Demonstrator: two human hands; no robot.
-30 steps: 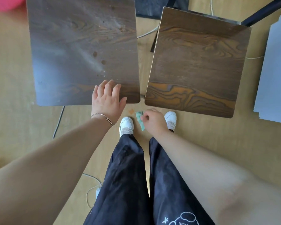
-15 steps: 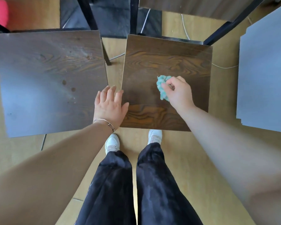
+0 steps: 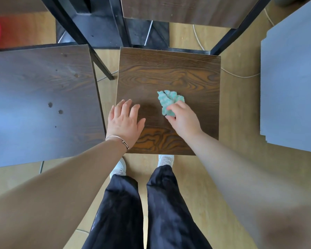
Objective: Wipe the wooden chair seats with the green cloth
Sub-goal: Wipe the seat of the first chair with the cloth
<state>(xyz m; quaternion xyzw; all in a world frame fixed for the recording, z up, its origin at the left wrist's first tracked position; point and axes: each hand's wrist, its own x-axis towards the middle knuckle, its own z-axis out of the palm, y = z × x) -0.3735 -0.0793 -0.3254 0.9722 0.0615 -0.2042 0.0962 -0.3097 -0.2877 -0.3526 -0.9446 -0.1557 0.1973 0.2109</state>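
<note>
- The right hand (image 3: pixel 184 120) is pinching the crumpled green cloth (image 3: pixel 169 100) between curled fingers and thumb, holding it against the middle of the right wooden chair seat (image 3: pixel 169 74).
- The left hand (image 3: pixel 124 123) is lying flat on that seat's left edge, with fingers straight and slightly spread, holding nothing.
- The left wooden chair seat (image 3: pixel 39 105), which has dark spots on it, is standing just beside it.
</note>
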